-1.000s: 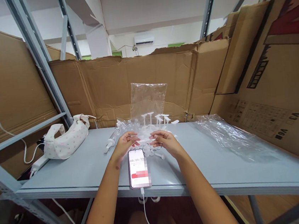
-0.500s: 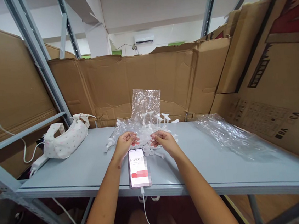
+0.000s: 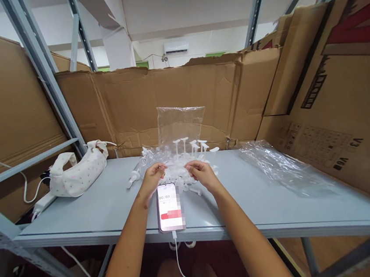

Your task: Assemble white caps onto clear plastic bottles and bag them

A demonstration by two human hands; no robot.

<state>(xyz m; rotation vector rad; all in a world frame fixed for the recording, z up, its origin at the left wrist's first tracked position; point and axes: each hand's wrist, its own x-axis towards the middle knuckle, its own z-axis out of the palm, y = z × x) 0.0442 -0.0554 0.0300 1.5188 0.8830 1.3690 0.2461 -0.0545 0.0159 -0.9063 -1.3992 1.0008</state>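
Observation:
A clear plastic bag (image 3: 180, 122) rises in front of my hands, spread fairly flat with its far edge up against the cardboard. My left hand (image 3: 155, 176) pinches at the near left part of the bag, fingertips pressed together. The near right part is pinched between the thumb and fingers of my right hand (image 3: 201, 172). Beneath and around the fingers lies a pile of small white plastic pieces (image 3: 184, 180), some with stems standing upright and flat tops. The bag's near edge is hard to see against this pile.
A phone (image 3: 170, 207) on a white cable lies at the front of the grey shelf (image 3: 237, 194). More clear bags (image 3: 274, 168) lie to the right. A white patterned pouch (image 3: 79, 174) sits left beside a power strip (image 3: 45, 205). Cardboard (image 3: 173, 87) walls the back and sides.
The plastic bag has spread wider and smoother, where before it was narrower and crinkled. Both hands stay in nearly the same place. The whole view has shifted slightly.

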